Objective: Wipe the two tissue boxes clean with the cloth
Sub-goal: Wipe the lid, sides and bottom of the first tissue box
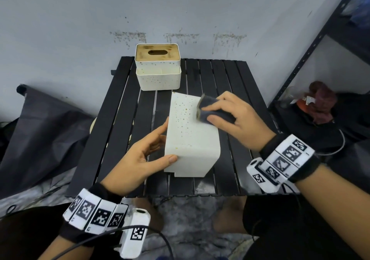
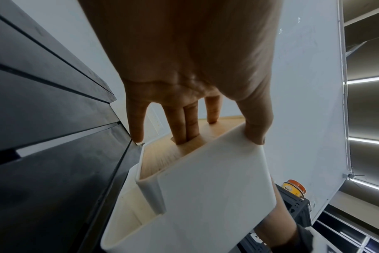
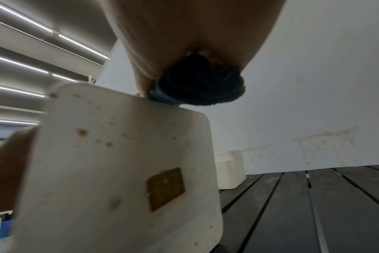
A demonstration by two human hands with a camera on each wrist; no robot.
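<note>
Left hand (image 1: 140, 157) grips tissue box (image 1: 190, 135) edge; right hand (image 1: 238, 119) pinches cloth (image 1: 212, 109).

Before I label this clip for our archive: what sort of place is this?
Probably a storage or utility corner, not a lived-in room: a black slatted folding table set against a stained bare wall, a dark metal shelving rack at the right, and dark plastic sheeting heaped at the left.

dim, soft light (wrist views blurred, warped)
</note>
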